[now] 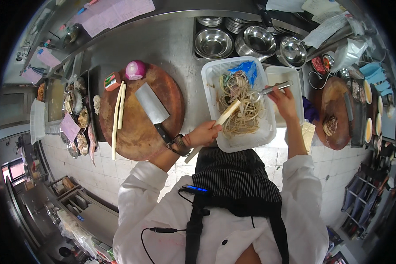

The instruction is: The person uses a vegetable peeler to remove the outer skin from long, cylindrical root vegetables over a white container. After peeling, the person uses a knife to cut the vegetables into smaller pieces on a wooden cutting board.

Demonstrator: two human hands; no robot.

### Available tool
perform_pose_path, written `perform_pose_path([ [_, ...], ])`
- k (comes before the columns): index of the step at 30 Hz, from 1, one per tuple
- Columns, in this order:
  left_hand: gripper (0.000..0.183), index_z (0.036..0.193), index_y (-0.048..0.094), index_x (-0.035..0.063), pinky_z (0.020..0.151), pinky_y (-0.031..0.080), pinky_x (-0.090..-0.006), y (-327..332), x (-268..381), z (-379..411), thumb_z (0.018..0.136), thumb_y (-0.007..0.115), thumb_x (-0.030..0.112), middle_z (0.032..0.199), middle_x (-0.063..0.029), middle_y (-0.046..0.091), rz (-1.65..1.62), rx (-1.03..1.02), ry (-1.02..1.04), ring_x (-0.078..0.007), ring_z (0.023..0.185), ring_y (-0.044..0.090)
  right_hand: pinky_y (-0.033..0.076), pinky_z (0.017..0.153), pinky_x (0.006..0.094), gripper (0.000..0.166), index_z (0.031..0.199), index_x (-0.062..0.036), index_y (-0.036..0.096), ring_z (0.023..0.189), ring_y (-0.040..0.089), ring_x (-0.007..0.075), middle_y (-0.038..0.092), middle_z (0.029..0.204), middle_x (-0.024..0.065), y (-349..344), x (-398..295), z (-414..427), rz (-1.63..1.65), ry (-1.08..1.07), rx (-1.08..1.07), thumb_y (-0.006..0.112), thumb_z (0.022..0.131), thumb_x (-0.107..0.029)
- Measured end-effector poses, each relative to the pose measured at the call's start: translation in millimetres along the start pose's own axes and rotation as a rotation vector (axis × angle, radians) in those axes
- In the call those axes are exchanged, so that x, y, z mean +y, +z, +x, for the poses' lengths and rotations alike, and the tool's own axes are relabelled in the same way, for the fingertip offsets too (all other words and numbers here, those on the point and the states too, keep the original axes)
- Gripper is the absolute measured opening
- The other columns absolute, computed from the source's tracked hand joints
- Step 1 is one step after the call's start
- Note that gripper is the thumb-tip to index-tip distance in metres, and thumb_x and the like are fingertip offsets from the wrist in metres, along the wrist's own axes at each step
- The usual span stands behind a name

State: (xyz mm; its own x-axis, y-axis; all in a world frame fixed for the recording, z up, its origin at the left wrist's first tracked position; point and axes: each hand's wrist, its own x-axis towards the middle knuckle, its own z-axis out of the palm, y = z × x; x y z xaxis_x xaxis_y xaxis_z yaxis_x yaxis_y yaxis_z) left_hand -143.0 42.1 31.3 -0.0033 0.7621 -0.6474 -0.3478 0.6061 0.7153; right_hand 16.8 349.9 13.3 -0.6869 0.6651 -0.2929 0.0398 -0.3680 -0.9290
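Note:
My left hand (206,134) grips a long pale peeled root (228,113), slanted so its far end lies over a white perforated plastic basket (214,132). In my right hand (280,99) is a metal-handled peeler (275,87), its head near the root's far end. Brown and pale peelings (242,122) are heaped in the basket, beside a crumpled blue plastic wrapper (249,71). Left of the basket, a round wooden chopping board (142,135) bears a cleaver (151,103), two pale peeled sticks (118,112) and a peeled purple onion (135,70).
A small red-brown box (112,81) sits at the board's upper-left edge. Steel bowls (214,43) stand along the back. Right of the basket is a white tub (285,74); farther right, another chopping board (333,138) holds a knife (348,106). Metal trays (89,77) with food stand at left.

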Motion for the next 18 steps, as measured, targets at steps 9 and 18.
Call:
perform_pose_path([
  [9, 0.030, 0.094, 0.044, -0.0012, 0.066, 0.043, -0.0450, 4, -15, 10, 0.096, 0.046, 0.029, 0.077, -0.0246, 0.054, 0.690, 0.144, 0.403, -0.0434, 0.075, 0.054, 0.056, 0.084, 0.0349, 0.021, 0.109, 0.0035, 0.052, 0.100, 0.064, 0.0301, 0.063, 0.103, 0.0162, 36, 20, -34, 0.081, 0.074, -0.117, 0.058, 0.091, -0.007],
  [18, 0.023, 0.098, 0.042, 0.0015, 0.067, 0.044, -0.0519, 10, -8, 1, 0.096, 0.044, 0.024, 0.078, -0.0255, 0.058, 0.909, 0.256, 0.208, -0.0448, 0.076, 0.057, 0.053, 0.089, 0.0339, 0.023, 0.111, 0.0043, 0.052, 0.102, 0.063, 0.0272, 0.065, 0.106, 0.0200, 9, 20, -34, 0.026, 0.028, 0.061, 0.058, 0.091, -0.007],
])
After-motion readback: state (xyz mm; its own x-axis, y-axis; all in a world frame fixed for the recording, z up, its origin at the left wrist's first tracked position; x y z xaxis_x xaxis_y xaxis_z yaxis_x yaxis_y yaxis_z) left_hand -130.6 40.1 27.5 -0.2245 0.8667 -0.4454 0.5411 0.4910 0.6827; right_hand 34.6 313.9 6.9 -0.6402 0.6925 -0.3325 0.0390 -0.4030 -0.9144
